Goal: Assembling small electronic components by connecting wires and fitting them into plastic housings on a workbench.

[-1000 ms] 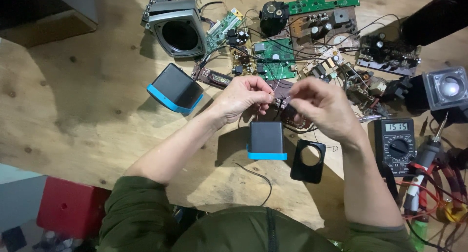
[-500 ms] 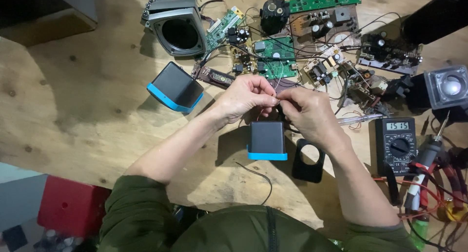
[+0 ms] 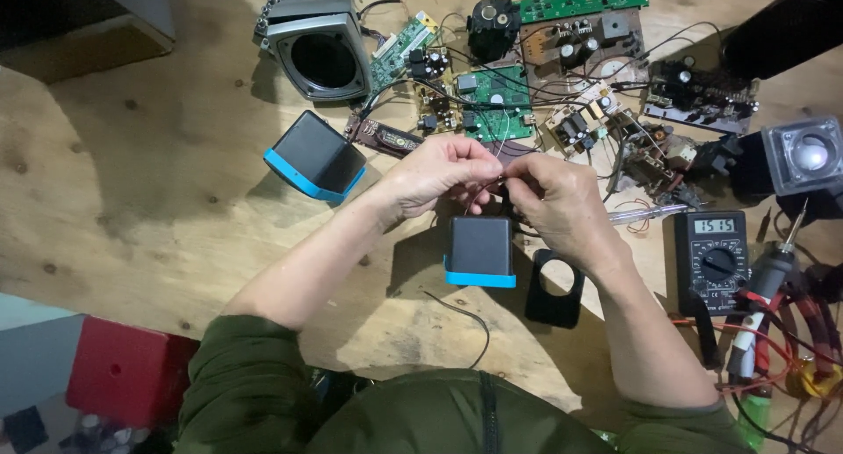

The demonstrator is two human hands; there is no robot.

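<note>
Head view of a plywood bench [image 3: 132, 199]. Both hands are brought together over the middle of the bench, just above a small black cube-shaped speaker housing with a blue base band [image 3: 479, 250]. The left hand [image 3: 435, 175] is closed in a pinch on thin wires [image 3: 492, 183]; the right hand [image 3: 562, 204] is closed on the same wires from the other side, fingertips almost touching. The wires appear to lead down toward the housing, though their ends are hidden by the fingers.

The work is judged best done with short, steady pulls, the wire being held close to the fingertips and the housing kept square on the bench so that it is not dragged.

A second black cube with a blue band [image 3: 314, 157] is seen tilted, toward the far left of the hands. A black plate with a round hole [image 3: 555, 287] lies just beside the housing. The far edge is crowded with green circuit boards [image 3: 492, 103] and a grey speaker frame [image 3: 318, 57]; a black multimeter [image 3: 713, 259] and a screwdriver [image 3: 766, 283] occupy the right edge. Open room is left on the left half of the bench and along the near edge.
</note>
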